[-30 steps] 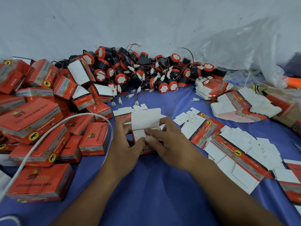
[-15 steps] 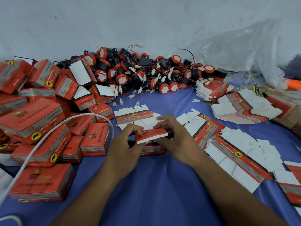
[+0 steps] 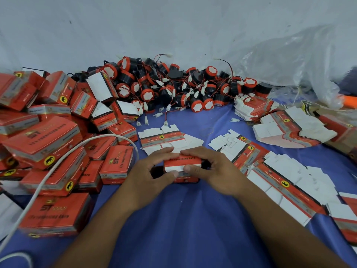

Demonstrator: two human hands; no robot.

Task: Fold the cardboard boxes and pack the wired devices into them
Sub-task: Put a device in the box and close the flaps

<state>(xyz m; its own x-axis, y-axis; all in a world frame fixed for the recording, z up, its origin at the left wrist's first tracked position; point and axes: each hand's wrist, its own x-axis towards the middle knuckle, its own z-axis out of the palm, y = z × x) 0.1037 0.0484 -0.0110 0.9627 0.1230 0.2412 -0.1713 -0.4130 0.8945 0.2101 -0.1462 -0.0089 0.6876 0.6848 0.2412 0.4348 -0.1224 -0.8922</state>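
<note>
1. Head cam: both hands meet mid-frame on one small red box (image 3: 181, 162) printed "reversing horn". It sits on the blue cloth (image 3: 183, 219).
2. Left hand (image 3: 148, 176) grips the box's left end, fingers curled over the far top edge, thumb pressed on the near face.
3. Right hand (image 3: 216, 174) does the same on the right end: fingers curled over the top, thumb on the near face. Thumb tips are almost touching.
4. Box: red top panel is down, w/ a strip of white flap showing at the near edge under the thumbs. Contents can't be seen.
5. Just behind the box: one flat blank (image 3: 164, 137), red band across, white flaps spread.
6. Farther behind the box, against the white wall (image 3: 135, 26): pile of wired horns (image 3: 173, 88). Round black bodies, orange rims, white faces, red/black leads w/ white connectors, all tangled.
7. Left of the box: heap of closed boxes (image 3: 42, 140), mixed sizes, tilted every way. The nearest one is just beside the left hand.
8. White cable (image 3: 58, 165) arcs over that heap, left of the box.
9. Right of the box: rows of flat blanks (image 3: 280, 178), fanned and overlapping. Back-right of the box: another fanned stack (image 3: 289, 128).
10. Clear plastic bag (image 3: 289, 60) lies back-right of the box, by the wall.
</note>
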